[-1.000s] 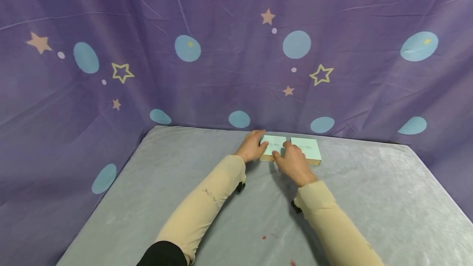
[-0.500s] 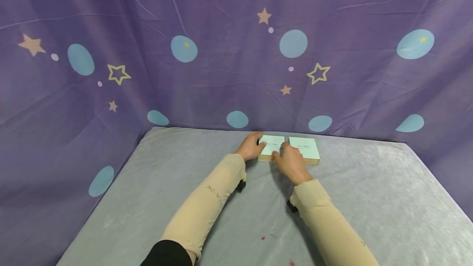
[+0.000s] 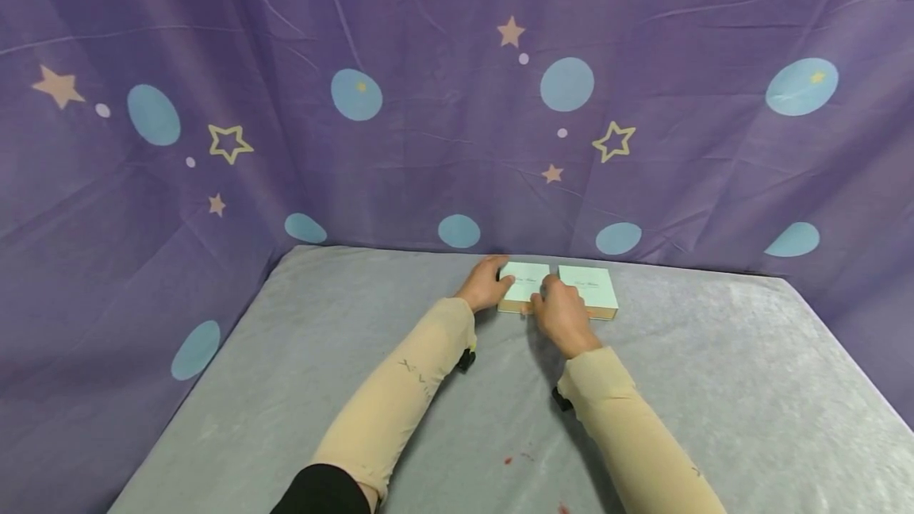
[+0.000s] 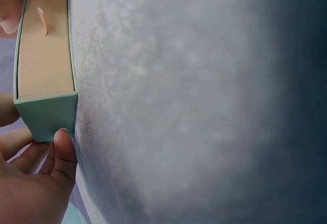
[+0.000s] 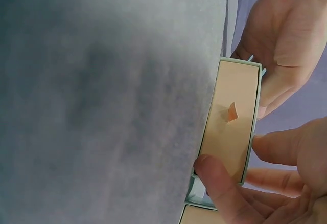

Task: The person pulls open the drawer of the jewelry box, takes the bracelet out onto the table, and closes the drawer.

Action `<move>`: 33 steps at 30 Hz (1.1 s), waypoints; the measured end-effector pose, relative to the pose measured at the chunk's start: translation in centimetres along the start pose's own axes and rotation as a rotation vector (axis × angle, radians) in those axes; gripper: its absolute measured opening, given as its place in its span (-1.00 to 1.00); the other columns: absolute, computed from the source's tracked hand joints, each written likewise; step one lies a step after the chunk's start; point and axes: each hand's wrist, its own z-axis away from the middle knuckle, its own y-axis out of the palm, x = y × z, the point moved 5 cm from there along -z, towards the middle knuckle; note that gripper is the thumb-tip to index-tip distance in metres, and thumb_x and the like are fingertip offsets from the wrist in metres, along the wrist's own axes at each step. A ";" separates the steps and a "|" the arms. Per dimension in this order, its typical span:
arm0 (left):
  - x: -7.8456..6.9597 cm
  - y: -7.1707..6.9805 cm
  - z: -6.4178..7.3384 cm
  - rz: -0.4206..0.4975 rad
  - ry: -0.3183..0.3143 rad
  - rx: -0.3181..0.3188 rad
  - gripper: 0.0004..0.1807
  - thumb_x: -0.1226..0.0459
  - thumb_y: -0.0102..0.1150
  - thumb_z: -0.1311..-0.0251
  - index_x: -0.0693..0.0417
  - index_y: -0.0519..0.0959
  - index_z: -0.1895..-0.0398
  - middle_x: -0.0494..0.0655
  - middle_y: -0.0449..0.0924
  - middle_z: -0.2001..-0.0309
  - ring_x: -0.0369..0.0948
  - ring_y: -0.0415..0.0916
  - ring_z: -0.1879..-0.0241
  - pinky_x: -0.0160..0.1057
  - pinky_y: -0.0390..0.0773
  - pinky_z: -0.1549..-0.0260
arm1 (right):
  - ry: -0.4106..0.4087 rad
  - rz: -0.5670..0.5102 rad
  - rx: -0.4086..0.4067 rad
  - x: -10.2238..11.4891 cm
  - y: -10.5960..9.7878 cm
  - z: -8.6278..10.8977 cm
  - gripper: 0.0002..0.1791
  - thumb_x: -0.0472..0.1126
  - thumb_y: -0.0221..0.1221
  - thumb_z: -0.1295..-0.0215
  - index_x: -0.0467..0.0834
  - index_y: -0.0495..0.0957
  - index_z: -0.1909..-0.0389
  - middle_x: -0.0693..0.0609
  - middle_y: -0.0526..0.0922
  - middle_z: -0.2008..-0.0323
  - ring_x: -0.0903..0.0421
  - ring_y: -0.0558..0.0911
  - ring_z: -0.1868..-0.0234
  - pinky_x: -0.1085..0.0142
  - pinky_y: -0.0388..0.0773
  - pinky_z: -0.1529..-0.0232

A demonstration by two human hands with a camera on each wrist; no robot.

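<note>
A pale mint drawer box [image 3: 524, 280] lies at the back of the table. Its beige front carries a small ribbon tab [image 4: 43, 21]. My left hand [image 3: 485, 284] holds the left end, thumb and fingers against it in the left wrist view. At the right end is my right hand [image 3: 564, 317]; its thumb [image 5: 217, 175] touches the front's right corner while other fingers reach over the top edge. The drawer appears pushed in flush. A second matching box [image 3: 593, 285] stands just to the right, separated by a narrow gap and partly hidden by my right hand.
Grey cloth covers the table [image 3: 678, 387], with small red marks near its front. A purple curtain [image 3: 400, 173] patterned with stars and blue spots hangs directly behind the boxes and along the left side.
My right thumb has slid slightly right along the box front, leaving the ribbon tab exposed. The left hand keeps its hold, and the boxes look unmoved apart from a small camera shift.
</note>
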 end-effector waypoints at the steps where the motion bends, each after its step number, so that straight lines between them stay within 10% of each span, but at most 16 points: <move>1: 0.0 0.0 0.0 0.002 0.003 -0.003 -0.43 0.15 -0.06 -0.44 0.13 0.17 -0.44 0.06 0.14 -0.41 -0.05 0.09 -0.40 -0.08 0.19 -0.30 | 0.003 0.000 0.003 0.0 0.0 0.0 -0.68 -0.18 0.06 -0.40 -0.34 0.46 -0.01 -0.31 0.61 0.22 -0.23 0.63 0.34 0.05 0.53 0.45; 33: 0.5 -0.7 1.0 0.067 -0.001 -0.023 -0.42 0.15 0.02 -0.39 0.13 0.23 -0.41 0.07 0.17 -0.40 -0.02 0.07 -0.40 -0.05 0.16 -0.31 | 0.068 -0.070 0.000 -0.1 0.3 0.3 -0.54 -0.13 0.10 -0.34 -0.36 0.43 -0.12 -0.34 0.59 0.06 -0.11 0.61 0.32 0.06 0.52 0.33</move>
